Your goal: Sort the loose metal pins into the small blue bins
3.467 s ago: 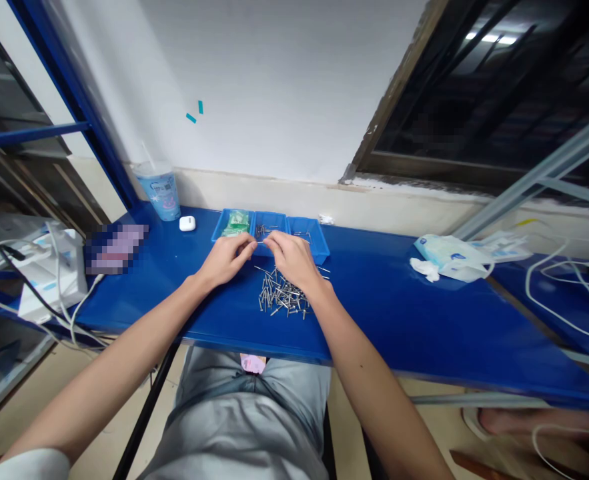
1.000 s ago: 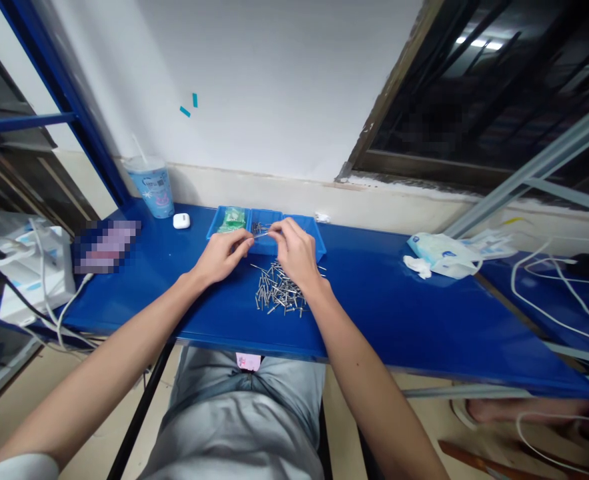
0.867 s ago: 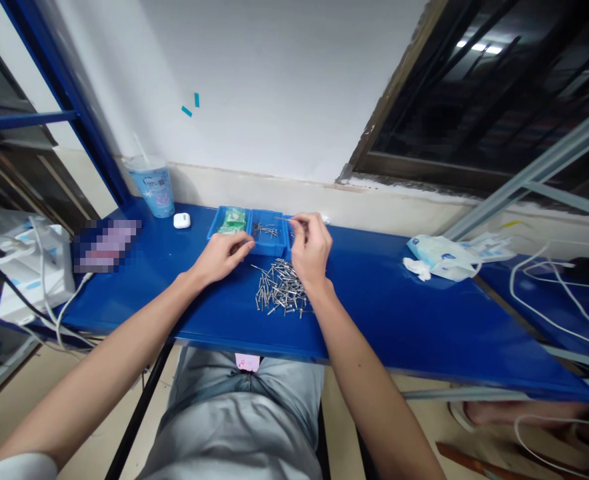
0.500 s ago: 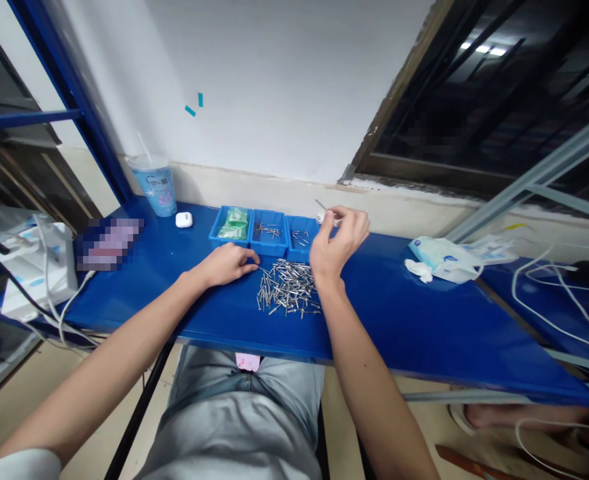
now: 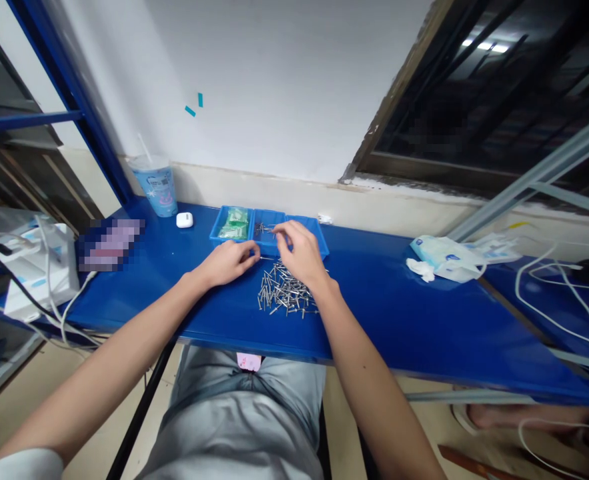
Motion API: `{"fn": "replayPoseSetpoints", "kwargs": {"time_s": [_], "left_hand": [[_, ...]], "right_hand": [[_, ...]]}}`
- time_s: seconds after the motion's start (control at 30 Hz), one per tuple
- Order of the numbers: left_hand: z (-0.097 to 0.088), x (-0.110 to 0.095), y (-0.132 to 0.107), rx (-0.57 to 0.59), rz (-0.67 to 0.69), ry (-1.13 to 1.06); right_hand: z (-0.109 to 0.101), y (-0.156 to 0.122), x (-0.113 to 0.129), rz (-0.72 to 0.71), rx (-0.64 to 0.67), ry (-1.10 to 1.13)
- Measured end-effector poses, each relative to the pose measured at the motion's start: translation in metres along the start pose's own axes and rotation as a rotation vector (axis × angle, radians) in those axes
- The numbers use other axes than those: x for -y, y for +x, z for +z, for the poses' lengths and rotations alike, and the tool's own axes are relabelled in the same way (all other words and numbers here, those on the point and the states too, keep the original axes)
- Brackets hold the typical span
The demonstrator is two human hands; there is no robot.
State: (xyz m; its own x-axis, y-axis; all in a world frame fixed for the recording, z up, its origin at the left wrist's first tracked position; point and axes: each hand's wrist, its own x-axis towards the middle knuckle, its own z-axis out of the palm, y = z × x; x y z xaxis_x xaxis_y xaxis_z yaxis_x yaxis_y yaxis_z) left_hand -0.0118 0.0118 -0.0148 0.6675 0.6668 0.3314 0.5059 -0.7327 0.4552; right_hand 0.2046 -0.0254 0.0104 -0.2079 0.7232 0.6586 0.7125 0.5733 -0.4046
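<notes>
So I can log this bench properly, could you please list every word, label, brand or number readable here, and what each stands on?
Nothing can be read:
The blue cup: printed lettering, too small.
The white-and-blue packet: blue print, too blurred.
The pink tag: too small.

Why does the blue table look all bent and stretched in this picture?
In the head view, the wide picture makes the blue table slant away at its ends, and the right hand looks small at the end of a long arm; a patch at the left is blurred into blocks.
</notes>
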Motion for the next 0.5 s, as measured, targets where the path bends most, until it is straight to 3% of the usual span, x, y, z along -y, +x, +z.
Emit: {"fn": "replayPoseSetpoints", "kwargs": {"time_s": [0.27,0.5], "left_hand": [[-0.0036,-0.0066,0.0,-0.205,-0.026,-0.085],[-0.0049,-0.0075,-0.0008,-0.181,-0.036,-0.101]], "right_hand": [[0.0077,-0.0044,0.003,-0.037,0.17,-0.007],[0.0085,-0.0043,0.0013,-0.018,0.182,-0.012]]}}
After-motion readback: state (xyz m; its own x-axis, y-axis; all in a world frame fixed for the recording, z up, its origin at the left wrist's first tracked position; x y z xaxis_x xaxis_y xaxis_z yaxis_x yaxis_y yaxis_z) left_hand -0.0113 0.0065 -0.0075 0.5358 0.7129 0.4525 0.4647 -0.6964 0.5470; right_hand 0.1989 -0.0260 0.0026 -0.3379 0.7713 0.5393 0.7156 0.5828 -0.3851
